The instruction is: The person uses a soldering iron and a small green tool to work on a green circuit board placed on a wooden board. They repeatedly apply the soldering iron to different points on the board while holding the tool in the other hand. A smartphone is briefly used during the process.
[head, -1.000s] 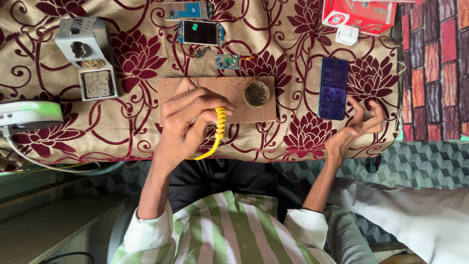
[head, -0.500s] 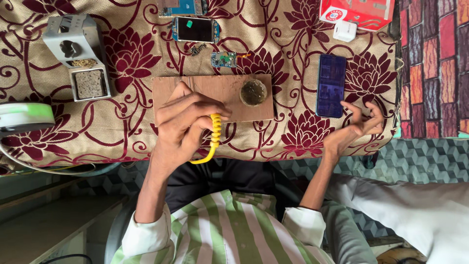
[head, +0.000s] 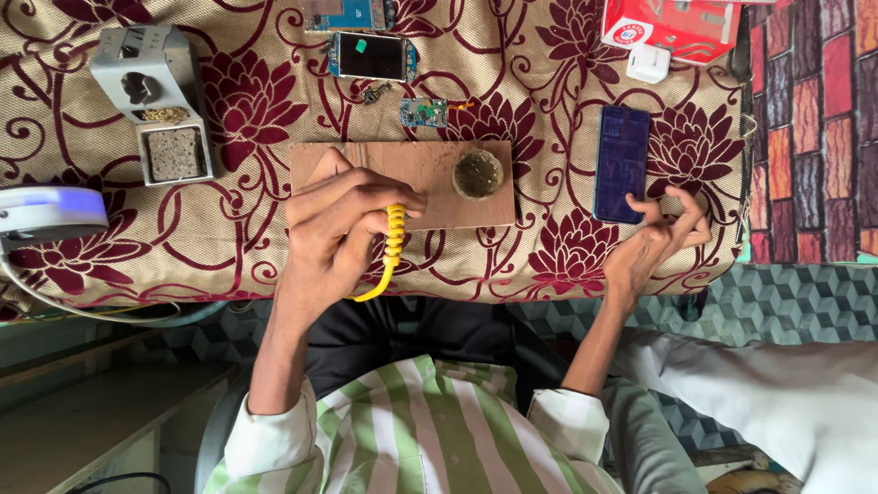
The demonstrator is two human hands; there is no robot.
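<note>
Two hands — left hand grips yellow-handled tool; right hand by dark phone.

Matt wood board; glossy phone; woven floral cloth.

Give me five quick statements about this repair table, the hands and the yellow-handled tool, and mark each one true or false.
1. The left hand grips a yellow-handled tool over the wooden board. True.
2. The right hand holds the dark blue phone up in the air. False: the phone lies flat on the floral cloth, with the fingertips at its lower edge.
3. A small round tin sits on the wooden board. True.
4. The grey tool stand stands beside the right hand. False: it is on the left-hand side of the table, far from that hand.
5. A red box lies at the far right corner of the cloth. True.
</note>
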